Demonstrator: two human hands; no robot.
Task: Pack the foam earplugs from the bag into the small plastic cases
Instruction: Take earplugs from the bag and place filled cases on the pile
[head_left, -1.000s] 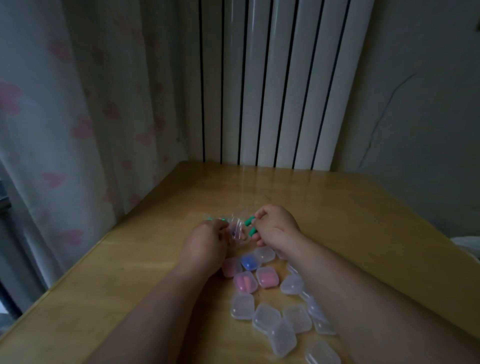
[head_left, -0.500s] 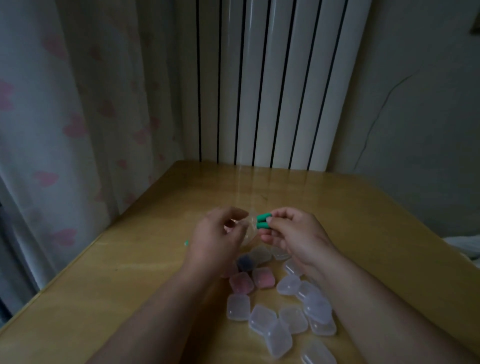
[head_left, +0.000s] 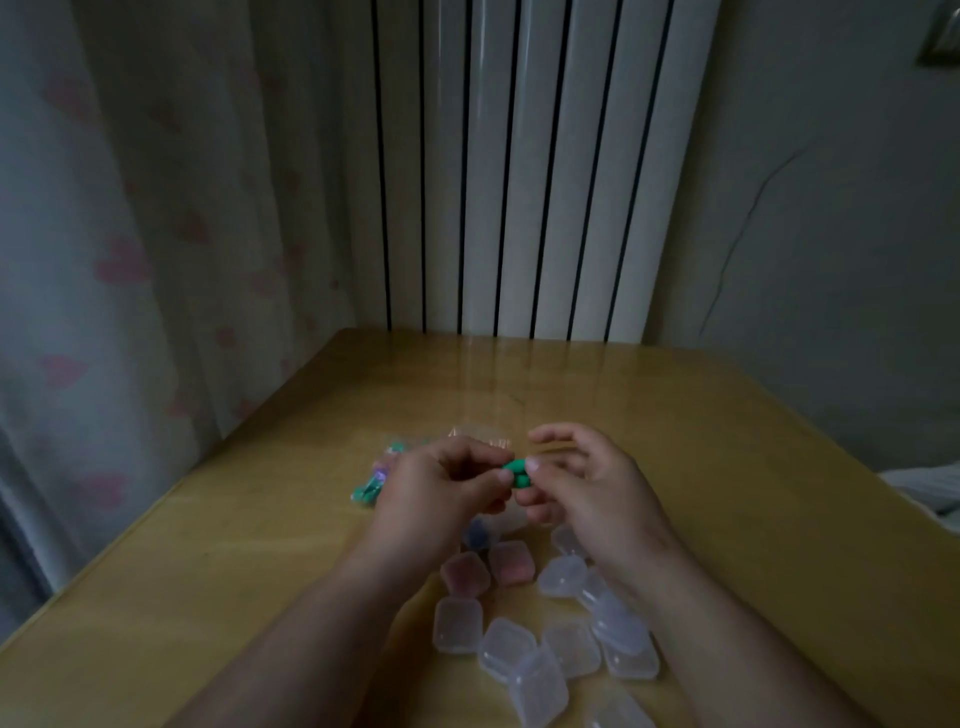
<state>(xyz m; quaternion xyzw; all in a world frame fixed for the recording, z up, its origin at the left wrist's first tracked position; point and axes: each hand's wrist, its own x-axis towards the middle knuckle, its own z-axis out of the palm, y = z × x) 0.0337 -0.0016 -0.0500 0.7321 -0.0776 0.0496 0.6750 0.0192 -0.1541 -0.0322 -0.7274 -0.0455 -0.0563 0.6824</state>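
Pinching the green earplugs (head_left: 517, 473) between thumbs and curled fingertips, the left hand (head_left: 441, 496) and right hand (head_left: 589, 493) are, I'd say, wanting a light, even squeeze, aiming for the nearest empty case (head_left: 457, 623).

Hidden behind left hand (head_left: 436, 501): part of bag (head_left: 370, 487), most of blue case (head_left: 475, 535); bottom edge cuts 1 clear case (head_left: 618, 714); count of pinched green earplugs (head_left: 517, 475) unreadable.

A wooden table (head_left: 701, 415) is set against a white ribbed radiator (head_left: 545, 182). A sheer curtain (head_left: 156, 249) printed with pink hearts is hung at left. A grey wall (head_left: 841, 260) marked by a thin dark line is noted at right. Lighting is dim.
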